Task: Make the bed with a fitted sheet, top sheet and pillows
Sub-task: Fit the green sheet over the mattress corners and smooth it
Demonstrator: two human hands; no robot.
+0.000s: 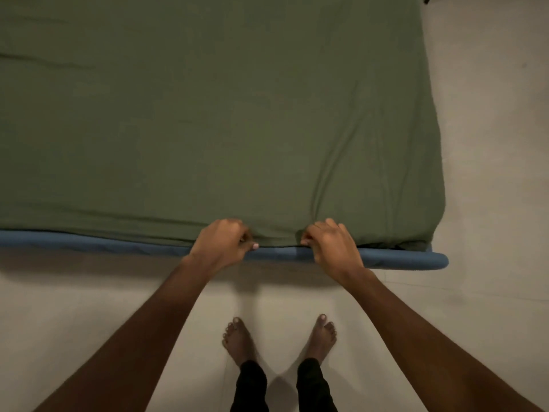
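Tightly: left hand, right hand, sheet

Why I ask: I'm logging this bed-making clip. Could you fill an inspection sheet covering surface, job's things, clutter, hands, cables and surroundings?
Surface: mattress covered by an olive-green fabric sheet, creased toward its right corner; a blue padded bed-frame rail shows along the near edge.
Job's things: the sheet only; no top sheet or pillows seen.
Clutter: nothing seen.
Hands: left hand and right hand both grip the sheet's near edge, fingers curled, side by side.
Cables: nothing seen.
Surroundings: pale smooth floor; the person's bare feet stand on it before the bed.
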